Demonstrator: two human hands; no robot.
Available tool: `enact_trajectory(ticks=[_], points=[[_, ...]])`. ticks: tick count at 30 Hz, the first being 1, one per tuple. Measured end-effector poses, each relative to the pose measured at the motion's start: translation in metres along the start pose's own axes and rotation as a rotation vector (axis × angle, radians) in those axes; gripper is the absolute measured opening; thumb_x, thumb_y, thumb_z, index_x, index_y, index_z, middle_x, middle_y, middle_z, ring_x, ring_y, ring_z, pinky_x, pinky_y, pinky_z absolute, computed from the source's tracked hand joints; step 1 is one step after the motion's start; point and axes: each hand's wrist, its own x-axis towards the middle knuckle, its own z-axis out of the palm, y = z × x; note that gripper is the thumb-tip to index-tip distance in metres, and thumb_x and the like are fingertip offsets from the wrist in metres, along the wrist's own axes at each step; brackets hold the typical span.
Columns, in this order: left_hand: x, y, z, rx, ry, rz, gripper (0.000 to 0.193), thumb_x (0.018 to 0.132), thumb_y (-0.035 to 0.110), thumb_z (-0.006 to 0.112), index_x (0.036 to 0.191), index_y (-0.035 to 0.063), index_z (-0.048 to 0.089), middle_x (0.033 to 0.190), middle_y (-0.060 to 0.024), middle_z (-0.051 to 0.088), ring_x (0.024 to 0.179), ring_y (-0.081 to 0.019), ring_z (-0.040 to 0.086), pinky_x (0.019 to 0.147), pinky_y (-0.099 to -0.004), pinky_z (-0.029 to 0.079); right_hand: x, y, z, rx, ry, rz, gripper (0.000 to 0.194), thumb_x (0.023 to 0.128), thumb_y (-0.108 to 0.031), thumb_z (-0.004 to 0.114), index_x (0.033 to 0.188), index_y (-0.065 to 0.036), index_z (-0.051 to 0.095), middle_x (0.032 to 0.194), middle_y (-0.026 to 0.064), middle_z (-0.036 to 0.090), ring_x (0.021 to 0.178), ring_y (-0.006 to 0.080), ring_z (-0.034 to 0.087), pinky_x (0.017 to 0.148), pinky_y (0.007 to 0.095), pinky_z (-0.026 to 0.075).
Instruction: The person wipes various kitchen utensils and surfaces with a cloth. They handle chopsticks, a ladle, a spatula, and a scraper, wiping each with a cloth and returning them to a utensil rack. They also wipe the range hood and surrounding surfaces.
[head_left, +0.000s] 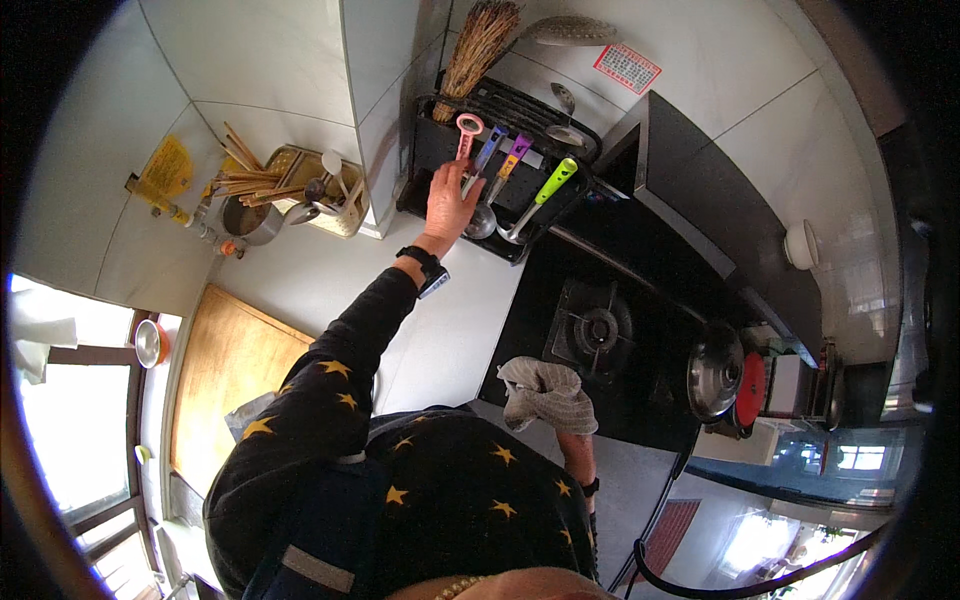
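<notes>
My left hand (450, 199) reaches over the black utensil rack (421, 150), its fingertips over the lower part of a pink-handled utensil (469, 131). The thumb is apart from the fingers, near a blue-handled utensil (489, 150); whether the hand grips either handle cannot be told. Beside them lie a ladle with a purple and yellow handle (510, 165) and a ladle with a green handle (551, 184). My right hand is hidden in a bunched grey striped cloth (551, 394), which it holds at the front edge of the black gas hob (517, 330).
A twig brush (476, 60) stands at the rack's back. Left are a utensil tray (349, 217) with chopsticks and spoons, a metal pot (255, 221) and a wooden board (225, 375). A domed metal lid (716, 371) stands right of the burner (598, 330), below the dark range hood (720, 195).
</notes>
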Motion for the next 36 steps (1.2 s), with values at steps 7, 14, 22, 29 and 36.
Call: enact_trajectory(ticks=[7,14,22,29,36], points=[[-0.008,-0.018,0.031,0.008,-0.02,-0.114,0.032,0.089,0.017,0.071,0.113,0.0004,0.057,0.1,-0.0209,0.062,0.095,-0.0408,0.06,0.081,-0.047,0.05,-0.006,-0.001,0.003,-0.027,0.012,0.039,0.039,0.084,-0.027,0.077,0.116,-0.008,0.064,0.108,0.0097,0.065,0.099,0.0238,0.064,0.088,0.0344,0.051],[-0.018,-0.01,0.003,-0.289,-0.171,-0.387,0.026,0.092,0.014,0.069,0.112,0.0048,0.057,0.089,-0.0191,0.069,0.08,-0.0367,0.068,0.068,-0.0385,0.052,0.004,0.002,0.001,-0.056,-0.033,-0.011,0.037,0.083,-0.026,0.078,0.112,-0.007,0.064,0.105,0.0094,0.065,0.097,0.0236,0.063,0.087,0.0345,0.051],[-0.043,0.08,-0.083,-0.497,-0.453,-0.315,0.027,0.093,0.018,0.072,0.111,0.0015,0.063,0.079,-0.0036,0.062,0.068,-0.0096,0.053,0.064,-0.0276,0.048,0.083,-0.037,-0.004,-0.149,-0.168,-0.442,0.032,0.075,-0.016,0.08,0.095,-0.006,0.057,0.089,0.007,0.061,0.078,0.0233,0.062,0.073,0.0368,0.052],[-0.095,0.189,-0.109,-0.515,-0.585,-0.217,0.023,0.093,0.009,0.069,0.112,-0.0004,0.063,0.084,-0.0099,0.069,0.073,-0.0128,0.062,0.068,-0.0313,0.053,0.119,-0.063,0.041,0.481,-0.014,-0.349,0.035,0.088,-0.012,0.071,0.119,-0.005,0.057,0.115,0.0077,0.064,0.105,0.0187,0.063,0.094,0.033,0.05],[-0.108,0.218,-0.127,-0.404,-0.334,-0.162,0.028,0.093,0.008,0.068,0.118,-0.0027,0.061,0.089,-0.0151,0.067,0.078,-0.0187,0.063,0.07,-0.0306,0.052,0.102,-0.092,0.015,0.347,0.088,-0.48,0.025,0.1,-0.014,0.058,0.123,-0.005,0.058,0.109,0.0069,0.067,0.1,0.0157,0.064,0.091,0.0314,0.053]])
